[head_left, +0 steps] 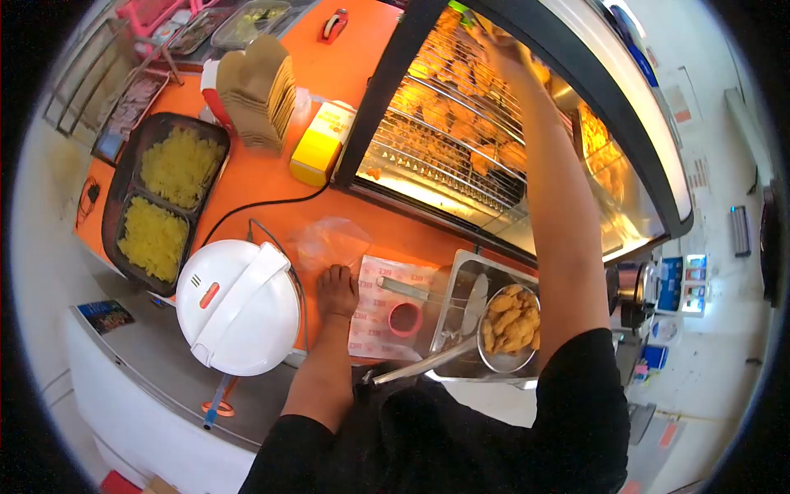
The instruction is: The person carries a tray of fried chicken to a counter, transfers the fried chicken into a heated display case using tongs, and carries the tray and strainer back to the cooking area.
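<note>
My left hand [336,292] lies flat on the orange counter, fingers spread, holding nothing. It is beside a printed paper sheet [374,284] that bears a small red bowl [404,319] of dark contents. My right hand [502,45] reaches deep into a lit glass food warmer [350,148], above racks of fried food [461,107]. Its fingers appear curled near a bright green item [463,12], partly cut off by the frame edge, whose kind I cannot make out. Below that arm, a round long-handled strainer [496,362] holds fried pieces [512,319] over a metal tray [448,329].
A white round appliance [239,309] with a cord stands left of my left hand. Behind it sits a black two-part tray [123,193] of yellow chips. Stacked brown cartons [255,99], a yellow box [319,152] and a red tape dispenser [333,26] are further back.
</note>
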`<state>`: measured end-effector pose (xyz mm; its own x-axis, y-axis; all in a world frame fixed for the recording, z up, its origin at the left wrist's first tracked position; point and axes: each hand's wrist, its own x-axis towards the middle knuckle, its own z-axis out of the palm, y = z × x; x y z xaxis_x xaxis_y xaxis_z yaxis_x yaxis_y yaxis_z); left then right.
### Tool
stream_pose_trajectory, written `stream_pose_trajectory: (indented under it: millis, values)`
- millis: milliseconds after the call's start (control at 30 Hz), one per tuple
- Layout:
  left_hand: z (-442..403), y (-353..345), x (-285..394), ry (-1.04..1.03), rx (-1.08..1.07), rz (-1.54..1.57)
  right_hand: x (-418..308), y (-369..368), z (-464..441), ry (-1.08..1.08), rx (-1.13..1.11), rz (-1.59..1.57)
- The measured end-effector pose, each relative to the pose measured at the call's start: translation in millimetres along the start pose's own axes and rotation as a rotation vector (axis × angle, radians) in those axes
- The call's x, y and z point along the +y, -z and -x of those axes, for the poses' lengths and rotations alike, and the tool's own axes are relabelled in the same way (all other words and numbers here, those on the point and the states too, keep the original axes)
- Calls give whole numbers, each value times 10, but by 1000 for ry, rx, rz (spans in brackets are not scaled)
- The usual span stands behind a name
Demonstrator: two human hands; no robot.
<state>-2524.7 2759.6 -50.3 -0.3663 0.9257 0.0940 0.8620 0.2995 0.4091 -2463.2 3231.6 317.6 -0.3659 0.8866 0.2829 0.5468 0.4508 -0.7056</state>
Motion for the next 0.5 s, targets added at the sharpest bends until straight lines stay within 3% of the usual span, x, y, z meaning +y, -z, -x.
stream_pose_trajectory:
  millis: [100, 267, 400, 467, 500]
  values:
    - [-1, 14, 37, 2, -9, -18, 334, 26, -105, 19, 42, 185]
    - [23, -42, 62, 14, -14, -16, 390, 420, 315, -7, -78, 295]
    - [-13, -195, -1, -51, 18, -84, 122, 623, 1775, 107, 207, 386]
    - [32, -211, 56, -92, 15, -88, -335, 1105, 2724, -92, 24, 308]
    - [20, -83, 163, -91, 16, -78, -250, 1280, 3186, -105, 58, 278]
